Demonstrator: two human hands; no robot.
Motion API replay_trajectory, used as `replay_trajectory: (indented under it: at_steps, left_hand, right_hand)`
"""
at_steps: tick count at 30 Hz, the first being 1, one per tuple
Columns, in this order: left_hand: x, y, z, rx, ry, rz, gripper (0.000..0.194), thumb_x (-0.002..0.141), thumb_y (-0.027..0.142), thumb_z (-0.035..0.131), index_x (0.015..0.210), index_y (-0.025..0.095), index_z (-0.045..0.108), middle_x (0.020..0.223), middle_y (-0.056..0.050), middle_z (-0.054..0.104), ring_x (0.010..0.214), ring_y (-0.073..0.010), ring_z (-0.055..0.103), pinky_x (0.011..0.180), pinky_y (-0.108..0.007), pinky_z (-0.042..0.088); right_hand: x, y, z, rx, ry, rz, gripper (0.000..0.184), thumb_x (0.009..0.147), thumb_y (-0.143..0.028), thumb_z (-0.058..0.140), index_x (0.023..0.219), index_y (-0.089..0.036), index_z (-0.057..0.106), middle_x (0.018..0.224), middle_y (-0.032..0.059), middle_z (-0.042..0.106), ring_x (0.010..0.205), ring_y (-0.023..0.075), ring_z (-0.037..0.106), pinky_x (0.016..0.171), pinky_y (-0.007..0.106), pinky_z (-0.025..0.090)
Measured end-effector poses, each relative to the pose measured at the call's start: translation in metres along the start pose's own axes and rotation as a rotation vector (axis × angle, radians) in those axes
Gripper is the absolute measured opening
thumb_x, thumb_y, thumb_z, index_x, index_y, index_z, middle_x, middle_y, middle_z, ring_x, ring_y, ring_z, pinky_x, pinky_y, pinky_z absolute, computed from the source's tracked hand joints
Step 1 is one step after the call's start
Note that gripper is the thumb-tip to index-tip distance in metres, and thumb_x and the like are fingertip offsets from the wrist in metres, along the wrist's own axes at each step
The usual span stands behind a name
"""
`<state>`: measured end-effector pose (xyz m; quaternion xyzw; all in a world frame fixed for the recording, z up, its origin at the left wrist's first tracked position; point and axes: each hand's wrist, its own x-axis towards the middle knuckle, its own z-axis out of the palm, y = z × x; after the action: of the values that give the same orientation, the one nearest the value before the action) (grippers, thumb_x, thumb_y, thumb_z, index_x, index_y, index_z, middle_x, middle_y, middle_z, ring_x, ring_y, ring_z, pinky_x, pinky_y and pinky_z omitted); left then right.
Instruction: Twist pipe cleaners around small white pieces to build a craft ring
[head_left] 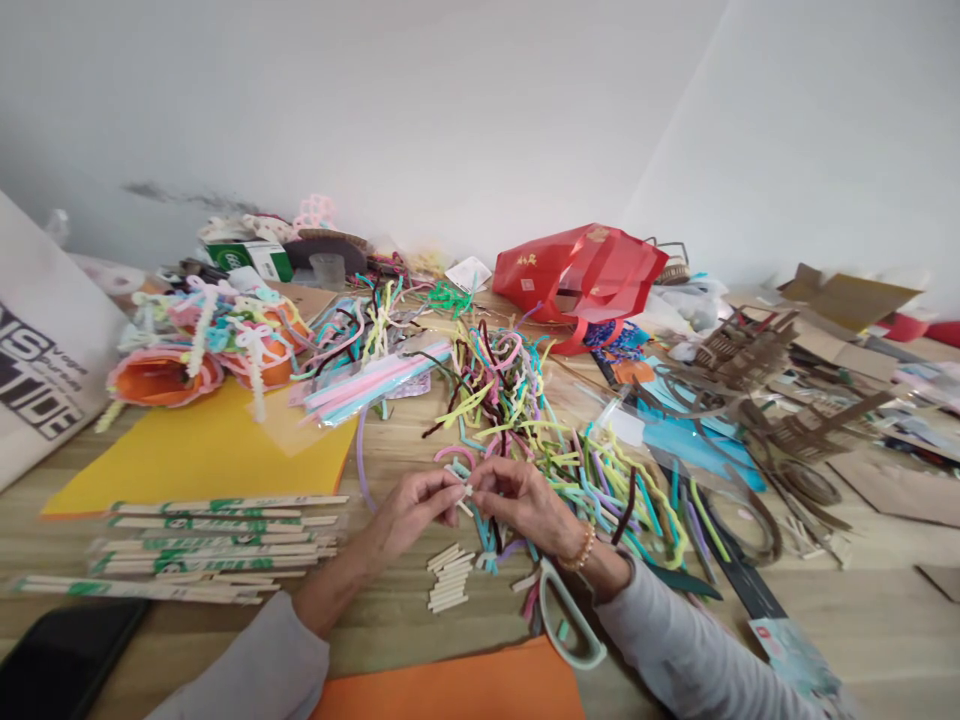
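Note:
My left hand [424, 502] and my right hand [519, 505] meet over the middle of the table, fingertips pinched together. Between them is a small cluster of short pale sticks [465, 508], mostly covered by the fingers; how the pieces join is too small to tell. Just below, a loose pile of short cut wooden sticks [448, 580] lies on the tabletop. By my right wrist, which wears a bead bracelet [581, 548], a pale green loop handle [550, 600], apparently of scissors, lies partly under the forearm. Tangled colourful pipe cleaners [510, 385] spread behind both hands.
Wrapped chopsticks [210, 540] lie left, before a yellow sheet [195, 450]. A phone [67, 655] rests front left. Orange paper [457, 690] is nearest me. A red bag [577, 275] stands behind; brown woven pieces [795, 430] and cardboard [900, 480] crowd the right.

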<state>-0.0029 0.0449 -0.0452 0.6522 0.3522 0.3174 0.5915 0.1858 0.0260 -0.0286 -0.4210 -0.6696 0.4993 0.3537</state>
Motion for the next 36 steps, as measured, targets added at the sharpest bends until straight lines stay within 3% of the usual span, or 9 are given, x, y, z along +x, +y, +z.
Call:
replay_trajectory:
  at_steps: [11, 16, 21, 23, 25, 28, 30, 33, 36]
  left_hand:
    - [-0.001, 0.000, -0.001, 0.039, -0.014, 0.044, 0.034, 0.084, 0.041, 0.051, 0.065, 0.014, 0.058, 0.058, 0.001, 0.055, 0.058, -0.0122, 0.051, 0.060, -0.023, 0.039]
    - [-0.001, -0.003, -0.002, -0.120, -0.074, -0.005, 0.033, 0.082, 0.043, 0.055, 0.068, 0.014, 0.057, 0.056, 0.002, 0.053, 0.054, -0.0115, 0.051, 0.058, -0.023, 0.040]
    - [-0.002, 0.002, 0.000, -0.272, -0.110, -0.059, 0.036, 0.076, 0.048, 0.061, 0.065, 0.014, 0.053, 0.054, 0.004, 0.047, 0.053, -0.0117, 0.051, 0.057, -0.024, 0.042]
    - [-0.003, 0.005, 0.001, -0.235, -0.078, -0.025, 0.036, 0.077, 0.048, 0.059, 0.065, 0.014, 0.054, 0.055, 0.004, 0.048, 0.054, -0.0118, 0.051, 0.058, -0.024, 0.042]
    - [-0.003, 0.008, 0.002, -0.146, -0.017, 0.031, 0.033, 0.082, 0.045, 0.055, 0.068, 0.014, 0.055, 0.056, 0.003, 0.051, 0.055, -0.0118, 0.051, 0.058, -0.024, 0.041]
    - [-0.005, 0.013, 0.005, 0.030, 0.117, 0.095, 0.030, 0.088, 0.039, 0.047, 0.072, 0.015, 0.055, 0.058, 0.002, 0.053, 0.056, -0.0117, 0.051, 0.058, -0.023, 0.040]
    - [-0.008, 0.016, 0.007, 0.182, 0.206, 0.136, 0.028, 0.090, 0.036, 0.044, 0.074, 0.016, 0.056, 0.060, 0.002, 0.054, 0.057, -0.0121, 0.052, 0.059, -0.022, 0.040]
    - [-0.013, 0.015, 0.010, 0.436, 0.276, 0.250, 0.022, 0.091, 0.030, 0.043, 0.081, 0.018, 0.058, 0.065, 0.001, 0.057, 0.063, -0.0131, 0.054, 0.063, -0.023, 0.040]
    - [-0.014, 0.008, 0.013, 0.607, 0.278, 0.425, 0.020, 0.092, 0.025, 0.040, 0.086, 0.018, 0.058, 0.076, -0.002, 0.061, 0.072, -0.0145, 0.058, 0.069, -0.024, 0.042]
  right_hand:
    - [0.001, 0.007, 0.005, -0.129, 0.084, -0.106, 0.014, 0.082, -0.028, 0.059, 0.084, -0.015, 0.062, 0.075, 0.0012, 0.059, 0.072, 0.0138, 0.052, 0.066, 0.024, 0.041]
    - [-0.003, 0.000, 0.004, -0.406, 0.059, -0.259, 0.010, 0.086, -0.019, 0.052, 0.081, -0.016, 0.060, 0.078, 0.0021, 0.057, 0.073, 0.0135, 0.052, 0.065, 0.024, 0.040]
    - [-0.009, -0.003, 0.004, -0.687, 0.003, -0.425, 0.020, 0.090, -0.013, 0.041, 0.089, -0.018, 0.060, 0.089, 0.0060, 0.055, 0.080, 0.0157, 0.051, 0.072, 0.027, 0.042]
    - [-0.009, -0.003, 0.004, -0.584, 0.034, -0.375, 0.016, 0.090, -0.018, 0.043, 0.091, -0.019, 0.059, 0.091, 0.0062, 0.056, 0.084, 0.0166, 0.052, 0.075, 0.028, 0.043]
    - [-0.006, -0.003, 0.004, -0.335, 0.098, -0.250, 0.012, 0.090, -0.027, 0.049, 0.094, -0.019, 0.057, 0.090, 0.0051, 0.057, 0.083, 0.0163, 0.054, 0.073, 0.028, 0.046]
    - [0.000, -0.001, 0.003, 0.120, 0.147, 0.007, 0.026, 0.086, -0.043, 0.054, 0.095, -0.019, 0.054, 0.080, 0.0023, 0.057, 0.071, 0.0141, 0.057, 0.058, 0.023, 0.049]
    - [0.002, 0.000, 0.003, 0.354, 0.099, 0.157, 0.034, 0.083, -0.050, 0.055, 0.090, -0.016, 0.055, 0.076, 0.0024, 0.058, 0.064, 0.0127, 0.057, 0.050, 0.021, 0.048]
    - [0.003, 0.001, 0.004, 0.489, -0.004, 0.259, 0.040, 0.075, -0.051, 0.063, 0.081, -0.012, 0.059, 0.073, 0.0039, 0.060, 0.058, 0.0105, 0.057, 0.046, 0.019, 0.048]
    - [0.002, 0.001, 0.006, 0.447, -0.007, 0.194, 0.035, 0.068, -0.045, 0.072, 0.077, -0.012, 0.062, 0.064, -0.0003, 0.058, 0.051, 0.0075, 0.053, 0.045, 0.017, 0.047]
